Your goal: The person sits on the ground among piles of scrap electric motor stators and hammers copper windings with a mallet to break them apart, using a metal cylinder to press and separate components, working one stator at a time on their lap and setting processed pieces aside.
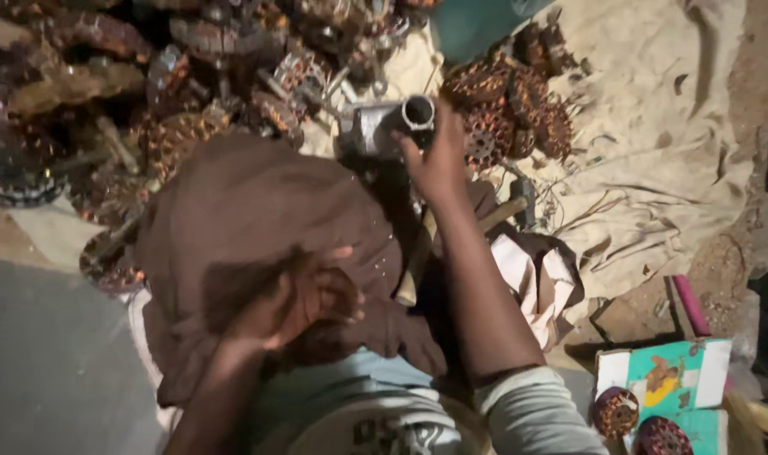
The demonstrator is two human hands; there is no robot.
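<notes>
Head view: the right hand [437, 160] is reaching forward and gripping a grey metal motor housing [382, 126], fingers clamped around its open round end. The housing is sitting just ahead of the person's knee, at the near edge of a heap of scrap motor parts [190, 76].

The left hand [304, 303] is resting on the brown cloth [241, 211] draped over the knee, fingers curled loosely and holding nothing (the palm side is hidden).

Just to the right of the housing, a pile of copper-wound stators [510, 105] is lying on a tan sack [645, 126]. A wooden handle [502, 215] is lying near the right forearm. At lower right, two more copper-wound pieces [637, 421] are sitting on a green and white box [670, 383], well apart from both hands.
</notes>
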